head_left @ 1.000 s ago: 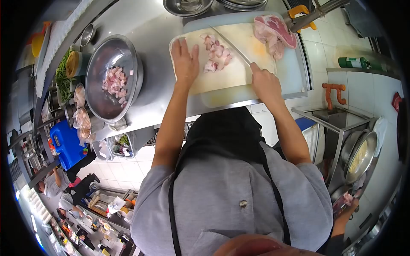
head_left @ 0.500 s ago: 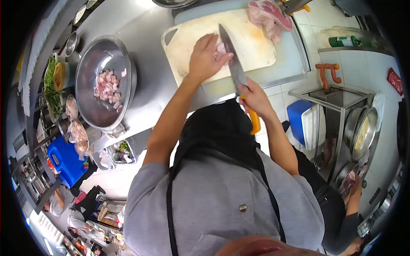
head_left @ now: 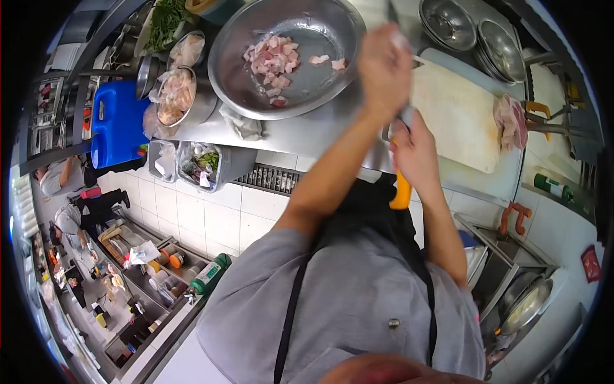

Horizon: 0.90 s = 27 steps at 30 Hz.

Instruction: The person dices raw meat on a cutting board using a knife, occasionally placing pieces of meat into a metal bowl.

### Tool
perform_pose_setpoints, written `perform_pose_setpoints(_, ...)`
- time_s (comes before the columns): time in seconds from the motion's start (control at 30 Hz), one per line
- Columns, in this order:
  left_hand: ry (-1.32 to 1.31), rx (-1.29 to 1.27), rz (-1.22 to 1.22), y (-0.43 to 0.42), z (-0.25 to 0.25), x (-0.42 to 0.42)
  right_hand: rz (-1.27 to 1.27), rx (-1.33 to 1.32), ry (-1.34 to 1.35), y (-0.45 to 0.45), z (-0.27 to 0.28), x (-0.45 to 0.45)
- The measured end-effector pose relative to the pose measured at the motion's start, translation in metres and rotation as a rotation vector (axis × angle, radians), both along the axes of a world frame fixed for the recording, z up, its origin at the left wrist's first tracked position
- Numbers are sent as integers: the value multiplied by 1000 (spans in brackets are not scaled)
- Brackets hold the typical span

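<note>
My right hand point(head_left: 414, 150) is wrapped round the yellow handle of a kitchen knife point(head_left: 401, 192), its blade pointing away from me. My left hand point(head_left: 385, 70), blurred by motion, is curled against the blade between the bowl and the board. A pale bit of meat point(head_left: 400, 40) seems to show at its fingers, though the blur hides most of it. Left of that hand stands a wide steel bowl point(head_left: 224, 77) holding diced pink meat point(head_left: 272, 56). To the right lies a white cutting board point(head_left: 454, 115), with a larger raw cut of meat point(head_left: 510, 123) at its far right end.
Steel bowls point(head_left: 448, 24) stand behind the board. Bagged meat in a steel pot point(head_left: 178, 96), leafy greens point(head_left: 167, 24) and a crumpled cloth point(head_left: 242, 121) are on the left. A lined bin point(head_left: 220, 169) and a blue container point(head_left: 118, 121) sit by the counter's edge.
My left hand and the knife in my right hand have left the board and moved toward the bowl. The small piece of meat is gone from the board. My view has swung left.
</note>
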<state>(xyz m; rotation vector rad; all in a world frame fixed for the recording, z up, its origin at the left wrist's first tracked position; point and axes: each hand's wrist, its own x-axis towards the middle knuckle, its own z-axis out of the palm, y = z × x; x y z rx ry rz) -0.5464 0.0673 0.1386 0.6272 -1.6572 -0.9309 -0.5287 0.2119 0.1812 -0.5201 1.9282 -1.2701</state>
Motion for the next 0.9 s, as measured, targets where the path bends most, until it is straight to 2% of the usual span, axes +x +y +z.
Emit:
perform_pose_setpoints(0.07,-73,-46,79,-54,21,37,153,-32,31,-27,19,3)
perform_pose_setpoints(0.1,-165,21,36,-67,16,45,196,-112,285,-28,2,4)
perform_pose_setpoints(0.13,-310,37,34,-93,9,55,208,-56,325,-22,16,2)
perform_pose_setpoints(0.2,-653,-113,40,-127,4,64,100,-193,503,3,-15,-7)
perform_pose_setpoints(0.23,-724,-205,89,-127,15,58,74,-137,436,23,-14,-20)
perform_pose_setpoints(0.3,-676,-295,161,-96,44,33,-96,-82,433,70,-38,-38)
perform_pose_setpoints(0.37,-538,-273,-38,-48,61,-9,-237,-9,298,128,-46,-47)
perform_pose_setpoints(0.43,-486,-230,-391,13,55,-68,-351,87,181,198,-49,-55)
perform_pose_setpoints(0.5,-391,-307,-765,58,21,-142,-428,156,308,255,-69,-51)
perform_pose_setpoints(0.57,-491,-480,-931,108,2,-216,-508,265,245,297,-70,-43)
perform_pose_setpoints(0.63,-629,-885,-1072,146,-2,-282,-587,290,216,325,-72,-34)
perform_pose_setpoints(0.67,-639,-893,-1079,158,-8,-312,-653,321,187,335,-75,-27)
perform_pose_setpoints(0.73,-1164,-868,-1432,181,-16,-363,-711,311,184,348,-87,-18)
perform_pose_setpoints(0.77,-1178,-885,-1441,192,-15,-366,-763,315,184,353,-90,-15)
perform_pose_setpoints(0.83,-1271,-1004,-1227,207,-17,-363,-810,291,150,359,-97,-11)
perform_pose_setpoints(0.87,-1290,-1011,-1236,207,-18,-365,-830,276,132,360,-100,-10)
perform_pose_setpoints(0.9,-1247,-857,-1320,200,-18,-369,-850,260,114,360,-103,-10)
